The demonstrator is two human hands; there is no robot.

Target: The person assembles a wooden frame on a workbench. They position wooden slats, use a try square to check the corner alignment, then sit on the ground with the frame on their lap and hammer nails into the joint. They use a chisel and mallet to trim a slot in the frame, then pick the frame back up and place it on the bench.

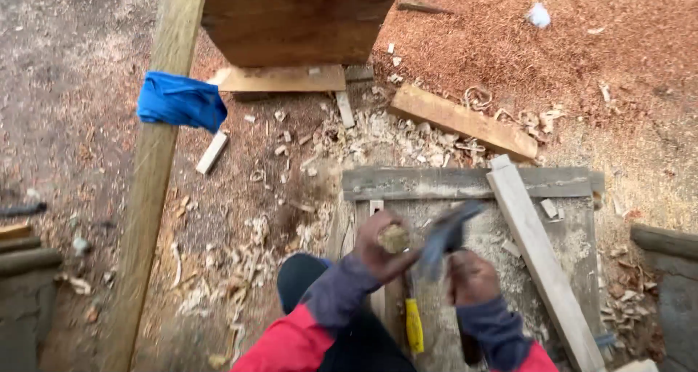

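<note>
A small round wooden piece (393,238) is held in the left hand (379,247), the fingers curled closed around it so that only its pale end face is seen. It is kept low in the middle of the view, just above a grey weathered board panel (465,183) lying on the ground. The right hand (471,276) is closed around the handle of a hammer (445,235), whose blurred grey-blue head is seen just beside the wooden piece, between the two hands. Whether the head is touching the piece cannot be told because of the blur. A yellow-handled tool (414,325) is laid on the panel below the left wrist. Both forearms are covered by dark purple cuffs and red sleeves (291,346).

A pale wooden batten (542,259) is laid diagonally across the right side of the panel. Beyond the panel's far edge a short thick plank (462,122) is set among curled wood shavings (378,136). Farther off, a large brown timber block (297,21) is rested on a thin flat board (280,79). On the left, a long pale post (149,190) is run from the top of the view to the bottom, and a blue cloth (182,101) is draped over it. The ground to the right is covered with reddish sawdust (552,52).
</note>
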